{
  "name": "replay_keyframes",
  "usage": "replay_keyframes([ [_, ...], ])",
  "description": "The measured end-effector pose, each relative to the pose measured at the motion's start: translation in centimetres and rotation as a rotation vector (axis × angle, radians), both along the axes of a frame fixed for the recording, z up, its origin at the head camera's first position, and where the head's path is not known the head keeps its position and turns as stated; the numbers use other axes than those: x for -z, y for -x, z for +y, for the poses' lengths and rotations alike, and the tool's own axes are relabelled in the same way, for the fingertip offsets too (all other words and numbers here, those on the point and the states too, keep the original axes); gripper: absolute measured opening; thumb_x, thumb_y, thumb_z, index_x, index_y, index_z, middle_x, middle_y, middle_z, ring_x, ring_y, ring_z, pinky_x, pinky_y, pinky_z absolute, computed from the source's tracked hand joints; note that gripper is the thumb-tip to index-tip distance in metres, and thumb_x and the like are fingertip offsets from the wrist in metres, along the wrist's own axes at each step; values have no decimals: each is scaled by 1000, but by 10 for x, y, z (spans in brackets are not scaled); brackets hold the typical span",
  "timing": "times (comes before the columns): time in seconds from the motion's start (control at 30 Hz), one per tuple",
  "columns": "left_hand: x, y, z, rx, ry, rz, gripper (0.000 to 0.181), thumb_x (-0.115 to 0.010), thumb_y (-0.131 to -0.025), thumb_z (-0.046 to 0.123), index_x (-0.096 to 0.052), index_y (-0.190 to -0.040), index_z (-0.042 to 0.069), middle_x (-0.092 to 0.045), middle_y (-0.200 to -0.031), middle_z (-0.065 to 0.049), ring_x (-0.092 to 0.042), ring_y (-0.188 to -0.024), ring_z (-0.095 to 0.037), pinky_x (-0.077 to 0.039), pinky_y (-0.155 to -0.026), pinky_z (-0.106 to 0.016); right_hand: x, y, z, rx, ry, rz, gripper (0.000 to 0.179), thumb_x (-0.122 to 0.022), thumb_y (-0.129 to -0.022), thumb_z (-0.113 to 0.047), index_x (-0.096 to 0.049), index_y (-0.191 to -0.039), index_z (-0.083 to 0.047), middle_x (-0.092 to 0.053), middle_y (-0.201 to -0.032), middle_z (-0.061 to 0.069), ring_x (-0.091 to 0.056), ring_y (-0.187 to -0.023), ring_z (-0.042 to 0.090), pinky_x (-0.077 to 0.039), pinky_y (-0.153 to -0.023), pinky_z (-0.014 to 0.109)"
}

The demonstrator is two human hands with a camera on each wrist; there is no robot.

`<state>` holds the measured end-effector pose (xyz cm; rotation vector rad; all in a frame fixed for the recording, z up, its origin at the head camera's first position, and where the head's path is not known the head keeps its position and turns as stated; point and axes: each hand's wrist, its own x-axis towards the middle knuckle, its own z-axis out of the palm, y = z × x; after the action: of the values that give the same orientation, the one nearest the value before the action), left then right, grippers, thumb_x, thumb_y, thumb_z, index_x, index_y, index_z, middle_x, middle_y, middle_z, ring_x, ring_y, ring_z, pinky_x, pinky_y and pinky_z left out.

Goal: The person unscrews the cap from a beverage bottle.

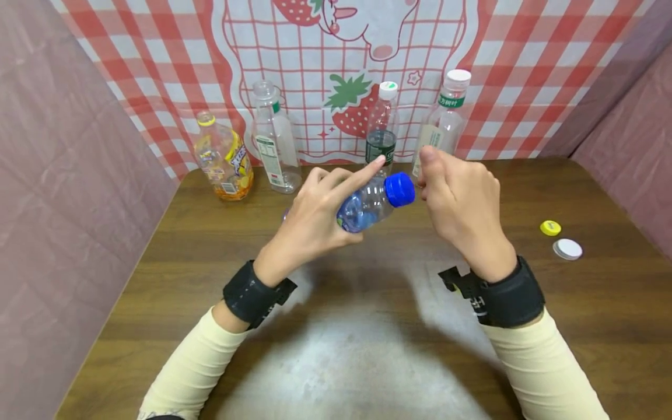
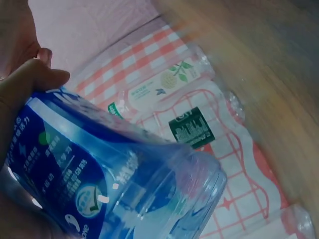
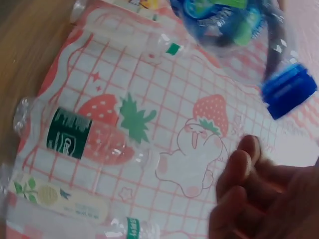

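Head view: the left hand (image 1: 317, 204) grips a blue-capped plastic bottle (image 1: 370, 203), tilted above the worktop (image 1: 325, 361); the right hand (image 1: 464, 198), curled and seemingly empty, is just beside it.
Left wrist: the hold includes the printed label (image 2: 60, 159); moderate pressure should avoid crushing.
Right wrist: fingertips (image 3: 249, 144) apart from the blue cap (image 3: 289, 91); twisting would favour an even pinch.

Reads 方树叶 in white on the green neck band (image 1: 451, 101) of the rightmost standing bottle (image 1: 442, 129). Shows a tick in a round badge (image 2: 89, 201) on the blue label (image 2: 57, 149) of the blue-capped bottle (image 1: 371, 201), plus rows of small white Chinese characters, mostly too blurred to read. Bears framed white lettering, unclear, on the dark green label (image 3: 70, 133) of the slim bottle (image 1: 384, 116). Has dark lettering, too small to read, on the yellow label (image 1: 238, 158) of the yellow-necked bottle (image 1: 215, 154).
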<state>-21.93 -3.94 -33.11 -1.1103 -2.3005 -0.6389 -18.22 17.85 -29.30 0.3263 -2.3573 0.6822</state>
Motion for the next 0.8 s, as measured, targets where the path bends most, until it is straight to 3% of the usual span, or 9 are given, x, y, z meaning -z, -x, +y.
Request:
replay_keyframes([
  [0.13,1,-1,1,-53,36,77,115,-90,-57,43,-25,-151,39,-59,-119,-3,-45,-96,-25,-40,-79,-33,-5,-4,1,25,-5,-286,64,-27,-96,-63,-62,-68,-17,-62,-59,2,-54,-57,21,-35,-51,36],
  [0.23,2,-1,1,-77,57,115,112,-88,-59,44,-25,-151,39,-59,-119,-3,-46,-96,-26,-42,-78,-35,-6,-5,-4,18,-55,-393,64,-31,-92,-68,-61,-66,-17,-60,-57,1,-53,-57,20,-35,-51,36],
  [0.5,4,-1,2,-102,58,139,111,-87,-59,42,-25,-151,40,-58,-119,-3,-46,-96,-26,-44,-75,-38,-3,-5,-10,58,-37,-342,71,-41,-87,-72,-43,-53,-9,-36,-51,4,-39,-49,24,-27,-47,35],
  [0.8,4,0,2,-98,25,139,110,-87,-59,40,-27,-151,38,-59,-117,-2,-48,-95,-28,-43,-81,-37,-1,-5,-9,-12,-31,-269,64,-45,-90,-65,-43,-58,-10,-36,-52,3,-37,-47,20,-26,-46,34],
])
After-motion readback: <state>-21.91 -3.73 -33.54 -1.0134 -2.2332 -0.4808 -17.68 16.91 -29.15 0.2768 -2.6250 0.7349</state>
